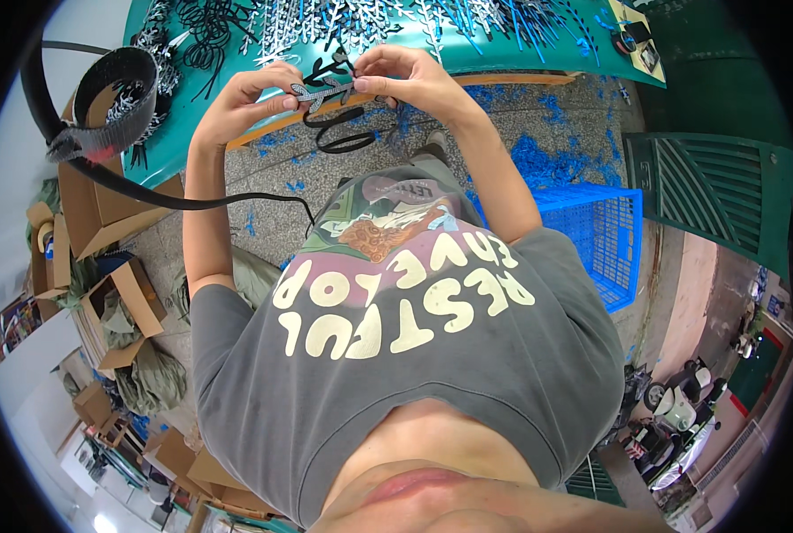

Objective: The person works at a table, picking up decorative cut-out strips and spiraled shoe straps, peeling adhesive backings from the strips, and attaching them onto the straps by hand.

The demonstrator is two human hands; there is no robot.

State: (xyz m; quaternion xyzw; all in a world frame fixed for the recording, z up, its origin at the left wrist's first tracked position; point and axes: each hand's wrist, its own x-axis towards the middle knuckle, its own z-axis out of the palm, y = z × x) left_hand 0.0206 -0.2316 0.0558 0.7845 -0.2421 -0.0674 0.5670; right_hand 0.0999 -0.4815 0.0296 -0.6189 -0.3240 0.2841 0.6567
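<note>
A sprig-shaped trim (pixel 330 92), speckled silver and black with small leaves, is stretched between my two hands above the table's near edge. My left hand (pixel 261 99) is closed, pinching its left end between thumb and fingers. At the other end, my right hand (pixel 410 82) is closed too, with thumb and forefinger on the trim. Black leaf-shaped pieces stand up just behind it. Below the trim hangs a curled black ribbon (pixel 343 118); where it joins is unclear. On the green table (pixel 170 153) beyond lie many silver, black and blue sprigs (pixel 352 25).
A black ring-shaped holder (pixel 114 102) and a dark cord (pixel 192 202) lie at the left, near my left arm. Cardboard boxes (pixel 103 209) stand at left. At right are a blue crate (pixel 592 240), blue scraps (pixel 538 164) on the floor and a green gate (pixel 725 191).
</note>
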